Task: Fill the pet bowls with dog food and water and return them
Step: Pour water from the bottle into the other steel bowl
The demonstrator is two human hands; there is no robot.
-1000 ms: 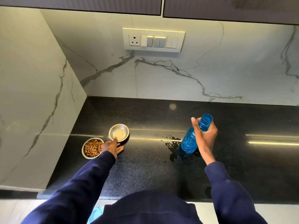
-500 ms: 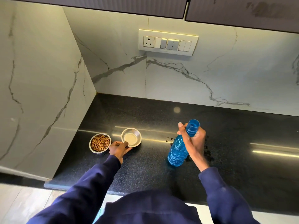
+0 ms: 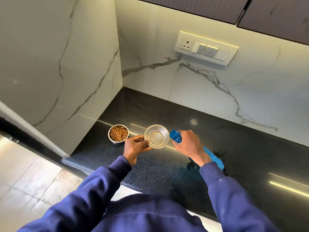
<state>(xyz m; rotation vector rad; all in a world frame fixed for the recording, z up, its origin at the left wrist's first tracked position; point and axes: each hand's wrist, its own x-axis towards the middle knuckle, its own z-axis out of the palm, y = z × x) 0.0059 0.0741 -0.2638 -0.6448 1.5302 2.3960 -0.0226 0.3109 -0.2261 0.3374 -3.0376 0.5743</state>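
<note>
Head view: your left hand point(image 3: 136, 147) pinches the left rim of the steel bowl point(image 3: 156, 136), thumb on top. Just right of that bowl, your right hand point(image 3: 189, 143) curls its fingers round the blue bottle point(image 3: 175, 136), whose neck tilts towards the bowl. The kibble bowl point(image 3: 118, 133) stands just left of it on the black countertop point(image 3: 167, 173).

The bottle point(image 3: 175, 138) has tipped beside the bowl point(image 3: 156, 136), which the left hand point(image 3: 135, 148) grips.

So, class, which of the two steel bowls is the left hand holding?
The bowl without kibble, beside the blue bottle; the left hand grips its rim. The other bowl, full of brown kibble, stands untouched to its left.
</note>
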